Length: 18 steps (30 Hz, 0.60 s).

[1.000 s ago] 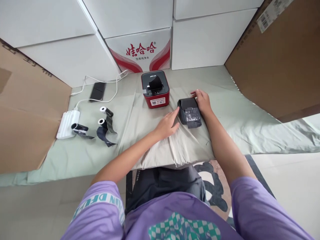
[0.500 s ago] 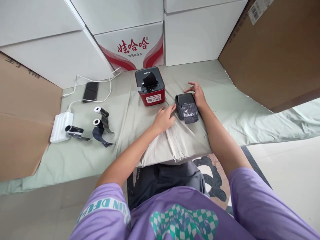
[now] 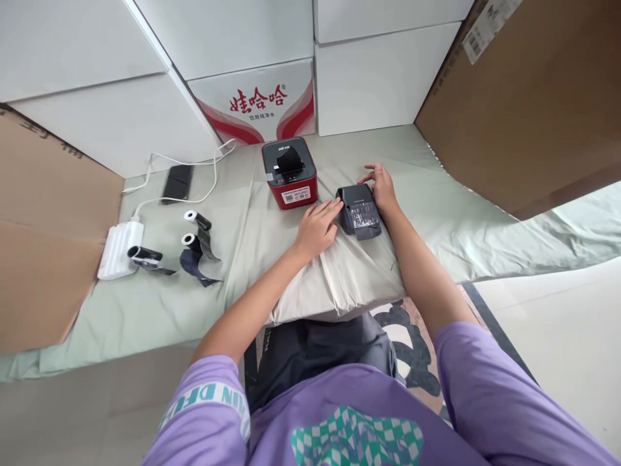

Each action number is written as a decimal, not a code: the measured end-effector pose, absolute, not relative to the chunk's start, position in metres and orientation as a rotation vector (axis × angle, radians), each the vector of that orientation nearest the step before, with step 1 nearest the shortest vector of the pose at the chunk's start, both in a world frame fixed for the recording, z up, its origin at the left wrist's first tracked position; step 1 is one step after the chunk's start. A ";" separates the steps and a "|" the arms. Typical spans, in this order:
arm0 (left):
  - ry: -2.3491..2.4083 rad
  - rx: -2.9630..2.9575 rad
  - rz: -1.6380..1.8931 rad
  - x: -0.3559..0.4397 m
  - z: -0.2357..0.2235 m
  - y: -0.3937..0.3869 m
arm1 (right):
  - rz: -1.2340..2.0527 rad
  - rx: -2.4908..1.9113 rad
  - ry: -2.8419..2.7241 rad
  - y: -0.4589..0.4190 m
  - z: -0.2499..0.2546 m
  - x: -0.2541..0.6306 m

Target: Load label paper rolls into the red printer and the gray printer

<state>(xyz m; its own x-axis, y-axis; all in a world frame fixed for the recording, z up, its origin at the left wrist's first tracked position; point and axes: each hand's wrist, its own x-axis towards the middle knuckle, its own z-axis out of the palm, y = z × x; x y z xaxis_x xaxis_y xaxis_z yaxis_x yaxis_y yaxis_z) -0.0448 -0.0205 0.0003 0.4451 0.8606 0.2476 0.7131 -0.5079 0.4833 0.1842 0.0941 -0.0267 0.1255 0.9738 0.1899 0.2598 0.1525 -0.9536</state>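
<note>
A small black portable printer (image 3: pixel 359 202) rests on the cloth-covered table, with a dark strip of label paper (image 3: pixel 365 220) over its front. My left hand (image 3: pixel 317 226) lies to its left, fingers stretched and together, fingertips at the printer's left side. Against the right side is my right hand (image 3: pixel 383 189), its fingers reaching past the back corner, apart and loosely bent; part of the thumb side is hidden. Just behind my left hand stands a red and black printer (image 3: pixel 291 175) with a dark strip of paper curling out of its top.
Several partly unrolled dark paper rolls (image 3: pixel 191 243) lie on the left of the table (image 3: pixel 262 285). Near them are a white power strip (image 3: pixel 119 249), a white cable (image 3: pixel 194 200) and a black phone (image 3: pixel 178 183). White boxes (image 3: pixel 388 77) line the back; a cardboard box (image 3: pixel 524 110) flanks the right.
My left hand's fingers have straightened out and lie closer together beside the portable printer. The view has shifted slightly; the right hand stays by the printer's right side.
</note>
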 end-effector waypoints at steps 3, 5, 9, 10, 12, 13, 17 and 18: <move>1.303 2.354 0.704 -0.046 0.003 -0.009 | 0.772 -1.332 -1.389 0.096 -0.029 0.185; 1.253 2.292 0.767 -0.044 0.003 0.003 | 0.726 -1.335 -1.395 0.097 -0.030 0.186; 1.255 2.151 0.792 -0.034 0.009 0.027 | 0.775 -1.333 -1.354 0.100 -0.033 0.186; 1.286 2.140 0.757 -0.031 0.013 0.030 | 0.792 -1.331 -1.349 0.101 -0.034 0.186; 1.383 2.176 0.695 -0.025 0.024 0.032 | 0.811 -1.330 -1.353 0.103 -0.035 0.186; 1.440 2.221 0.679 -0.022 0.030 0.032 | 0.813 -1.330 -1.358 0.104 -0.036 0.187; 1.550 2.448 0.541 -0.008 0.057 0.035 | 0.787 -1.329 -1.357 0.108 -0.041 0.188; 1.537 2.481 0.438 -0.002 0.062 0.038 | 0.776 -1.326 -1.356 0.109 -0.041 0.188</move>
